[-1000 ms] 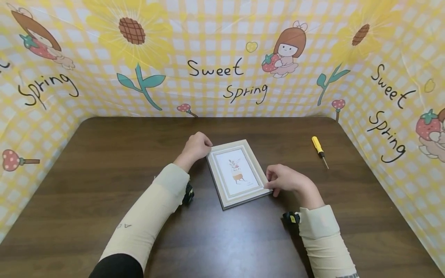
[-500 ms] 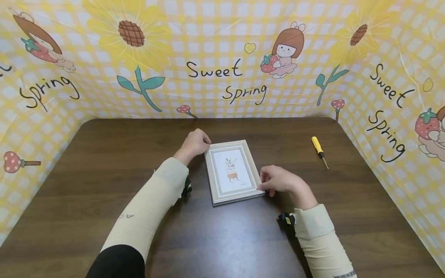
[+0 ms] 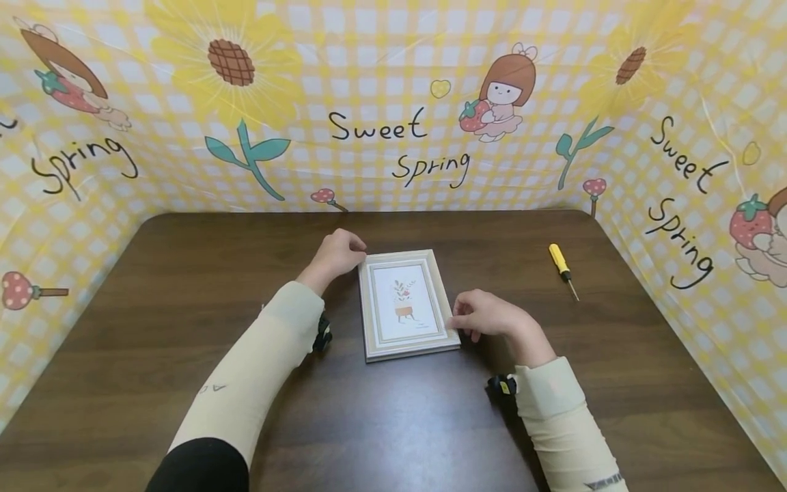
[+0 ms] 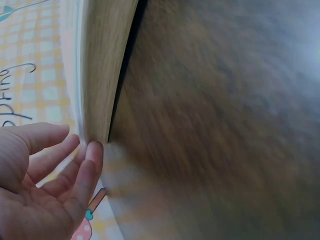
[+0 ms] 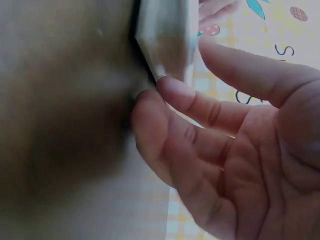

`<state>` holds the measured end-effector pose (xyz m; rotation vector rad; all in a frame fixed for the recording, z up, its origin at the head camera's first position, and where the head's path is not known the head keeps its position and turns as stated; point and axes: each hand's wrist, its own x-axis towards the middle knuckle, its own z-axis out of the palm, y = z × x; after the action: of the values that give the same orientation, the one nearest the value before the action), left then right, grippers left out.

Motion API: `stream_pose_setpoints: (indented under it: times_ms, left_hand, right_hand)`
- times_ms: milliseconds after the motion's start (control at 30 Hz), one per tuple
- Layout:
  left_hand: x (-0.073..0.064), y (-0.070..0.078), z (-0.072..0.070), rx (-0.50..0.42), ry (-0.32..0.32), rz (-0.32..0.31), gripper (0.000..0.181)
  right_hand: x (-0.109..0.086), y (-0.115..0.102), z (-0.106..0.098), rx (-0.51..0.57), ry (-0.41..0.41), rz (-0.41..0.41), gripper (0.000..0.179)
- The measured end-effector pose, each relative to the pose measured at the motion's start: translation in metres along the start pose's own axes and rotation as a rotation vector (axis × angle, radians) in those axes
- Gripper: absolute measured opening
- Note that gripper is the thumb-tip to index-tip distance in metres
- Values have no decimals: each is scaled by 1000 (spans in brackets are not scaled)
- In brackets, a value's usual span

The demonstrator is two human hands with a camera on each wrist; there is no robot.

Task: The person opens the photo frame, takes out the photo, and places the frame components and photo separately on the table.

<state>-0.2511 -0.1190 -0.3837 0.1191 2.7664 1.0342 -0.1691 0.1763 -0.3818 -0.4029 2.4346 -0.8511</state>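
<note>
A cream picture frame point(image 3: 408, 351) with a potted-plant print lies face up on the dark wooden table, in the head view's middle. My left hand point(image 3: 335, 256) is at its far left corner. In the left wrist view the fingertips point(image 4: 95, 150) touch that corner, while the thumb stands slightly off the frame's face. At the near right edge, my right hand point(image 3: 492, 316) holds the frame lightly, its thumb over the front rim and its index finger against the side. The right wrist view shows the other fingers loosely bent below the frame's corner point(image 5: 165, 45).
A yellow-handled screwdriver point(image 3: 559, 262) lies to the right, its tip towards the person. Yellow checked cloth point(image 3: 369, 68) with printed flowers and lettering rises behind and beside the table point(image 3: 393, 424).
The picture frame has slid left and turned so that its sides stand straighter to the table. Both hands have moved left with it. The screwdriver stays where it was.
</note>
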Motion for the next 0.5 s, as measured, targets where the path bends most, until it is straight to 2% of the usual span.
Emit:
stream_pose_setpoints:
  times_ms: [100, 167, 267, 333, 400, 500]
  left_hand:
    - [-11, -5, -5, -39, 0, -63, 33]
    - [-20, -7, -9, -78, -12, -132, 33]
    - [-33, -9, -12, -205, -64, -237, 33]
    - [-42, -9, -13, -293, -102, -286, 34]
    - [-51, -8, -12, -365, -141, -313, 35]
    - [-64, -7, -8, -380, -173, -322, 35]
  right_hand:
    - [7, -1, -9, 8, 29, -2, 20]
    - [12, -3, -17, 3, 61, 6, 27]
    - [18, -9, -29, -4, 109, 26, 43]
    - [22, -14, -35, 6, 132, 33, 50]
    - [28, -18, -38, 55, 135, 38, 52]
    - [42, -18, -38, 163, 117, 40, 47]
